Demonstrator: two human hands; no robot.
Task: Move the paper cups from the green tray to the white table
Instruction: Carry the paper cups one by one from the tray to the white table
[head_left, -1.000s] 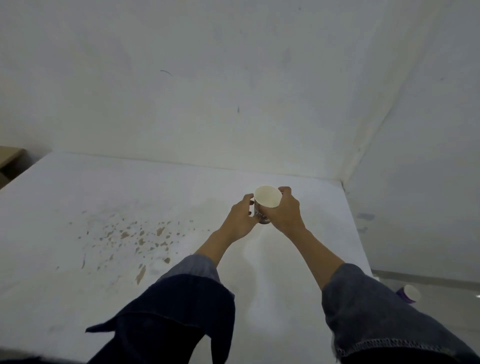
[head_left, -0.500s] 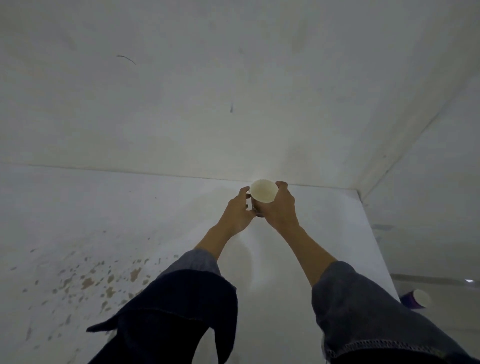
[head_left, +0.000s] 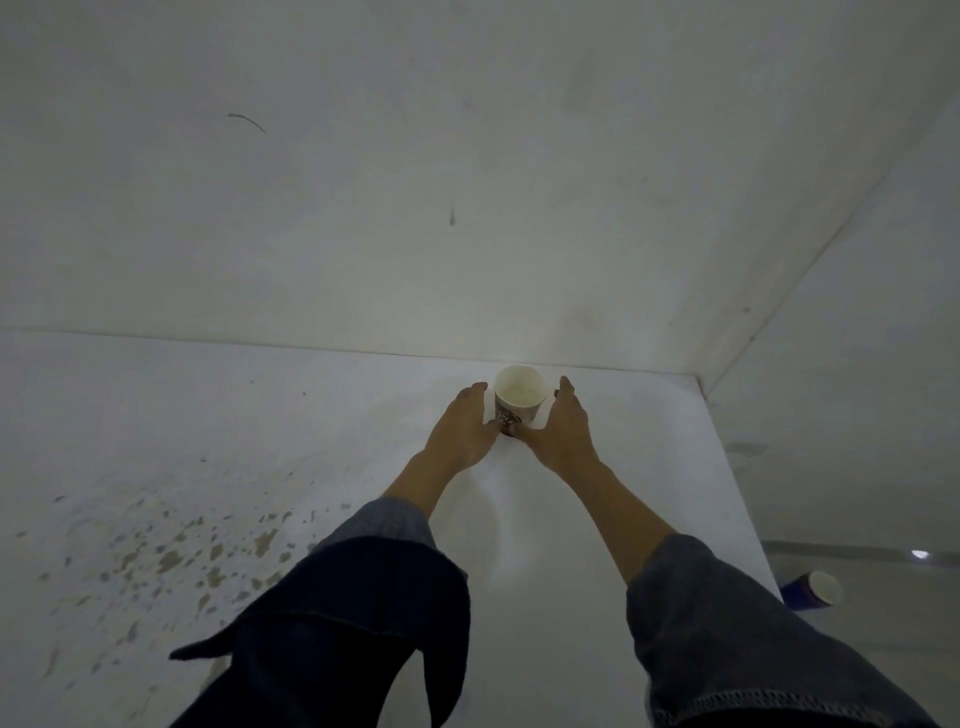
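head view, paper cup (head_left: 517, 396) upright on white table (head_left: 156, 415), left hand (head_left: 464, 431) and right hand (head_left: 562, 428) flanking it, fingers straight, spread

White paper cup (head_left: 518, 395) upright on table (head_left: 260, 415).

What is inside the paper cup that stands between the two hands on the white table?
The paper cup stands upright with its mouth open. Its white inner wall shows and no contents are visible. The near rim hides the lower near part of the inside, so the bottom cannot be fully checked.
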